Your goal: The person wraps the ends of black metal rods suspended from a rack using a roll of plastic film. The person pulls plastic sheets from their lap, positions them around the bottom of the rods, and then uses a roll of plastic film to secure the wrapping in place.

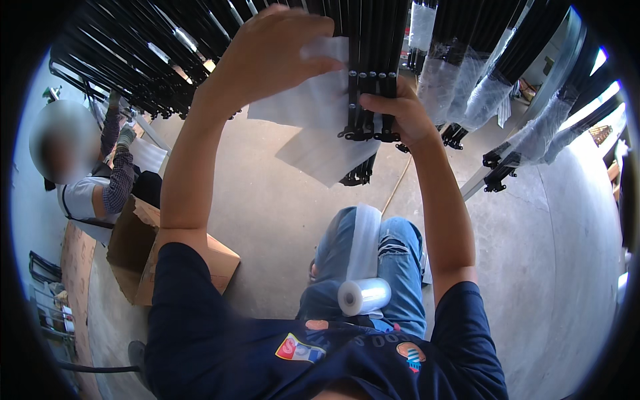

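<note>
A bundle of slim black metal bars [363,100] hangs in front of me, with bolts and small brackets near its lower ends. My right hand [403,113] grips the bundle from its right side, thumb across the front. Left of the bars, my left hand [283,57], slightly blurred, pinches a thin white translucent sheet [300,103] between thumb and fingers, against the bars. Below it, another white sheet flap [327,157] hangs down beside the lower bar ends. On my lap rests a roll of clear plastic film [365,297], its loose strip [364,233] lying up between my knees.
Many more black bars [147,60] hang at upper left. Film-wrapped bundles [460,87] hang at right, near a metal post [477,183]. An open cardboard box [143,260] stands on the floor at left, beside another person [100,193] wearing patterned sleeves and gloves.
</note>
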`<move>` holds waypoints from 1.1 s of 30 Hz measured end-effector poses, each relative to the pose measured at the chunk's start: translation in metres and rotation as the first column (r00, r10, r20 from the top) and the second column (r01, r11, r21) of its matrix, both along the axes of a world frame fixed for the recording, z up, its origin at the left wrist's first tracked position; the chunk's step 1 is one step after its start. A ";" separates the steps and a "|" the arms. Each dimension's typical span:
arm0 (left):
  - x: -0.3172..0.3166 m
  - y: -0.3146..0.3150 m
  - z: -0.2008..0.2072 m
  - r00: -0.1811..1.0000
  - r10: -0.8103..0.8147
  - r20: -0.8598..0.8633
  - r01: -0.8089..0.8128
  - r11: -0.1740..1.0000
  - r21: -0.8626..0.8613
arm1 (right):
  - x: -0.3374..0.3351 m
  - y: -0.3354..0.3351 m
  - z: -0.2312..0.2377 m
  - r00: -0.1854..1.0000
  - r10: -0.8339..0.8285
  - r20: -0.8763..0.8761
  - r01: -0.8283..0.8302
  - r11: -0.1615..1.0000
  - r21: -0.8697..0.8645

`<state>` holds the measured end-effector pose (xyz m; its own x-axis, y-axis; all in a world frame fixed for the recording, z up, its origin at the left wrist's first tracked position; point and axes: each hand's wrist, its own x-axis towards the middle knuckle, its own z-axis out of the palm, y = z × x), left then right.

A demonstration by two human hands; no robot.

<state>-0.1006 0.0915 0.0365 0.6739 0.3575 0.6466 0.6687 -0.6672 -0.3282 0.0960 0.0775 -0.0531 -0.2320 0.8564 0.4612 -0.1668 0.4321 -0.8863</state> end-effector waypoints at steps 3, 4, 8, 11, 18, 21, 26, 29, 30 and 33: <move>0.001 -0.018 0.011 0.995 0.101 -0.011 -0.096 0.892 -0.441 | 0.002 -0.001 -0.002 1.000 -0.003 -0.023 0.004 1.000 0.021; -0.002 -0.011 0.007 0.994 -0.005 0.106 0.048 0.912 -0.406 | 0.003 -0.002 -0.003 0.999 -0.004 -0.035 0.004 1.000 0.027; -0.021 0.005 -0.030 0.813 -0.151 0.563 0.466 0.748 -0.472 | 0.006 -0.001 -0.004 0.999 0.025 -0.034 -0.023 0.998 0.056; -0.030 0.008 -0.069 0.649 -0.161 0.743 0.717 0.454 -0.528 | 0.010 -0.001 -0.008 0.999 0.014 -0.050 -0.011 0.998 0.066; -0.006 0.036 -0.138 -0.033 0.104 0.994 0.911 -0.406 0.072 | 0.014 0.004 -0.014 0.999 -0.016 -0.048 0.018 0.999 0.046; 0.036 0.046 -0.139 -0.109 0.194 0.975 0.910 -0.375 0.176 | 0.017 0.003 -0.014 0.998 -0.007 -0.060 0.009 0.999 0.033; 0.081 0.053 -0.143 -0.151 0.274 0.950 0.921 -0.310 0.236 | 0.017 0.003 -0.013 0.996 0.025 -0.086 -0.024 1.000 0.013; 0.093 0.057 -0.143 -0.144 0.284 0.948 0.924 -0.305 0.231 | 0.016 -0.002 -0.009 0.999 -0.017 -0.030 0.018 0.999 0.039; 0.098 0.060 -0.144 -0.147 0.285 0.947 0.925 -0.299 0.233 | 0.016 -0.004 -0.009 0.999 -0.037 -0.033 0.038 0.998 0.053; 0.101 0.061 -0.144 -0.126 0.275 0.953 0.930 -0.302 0.210 | 0.015 -0.007 -0.010 0.996 -0.077 -0.047 0.082 0.992 0.100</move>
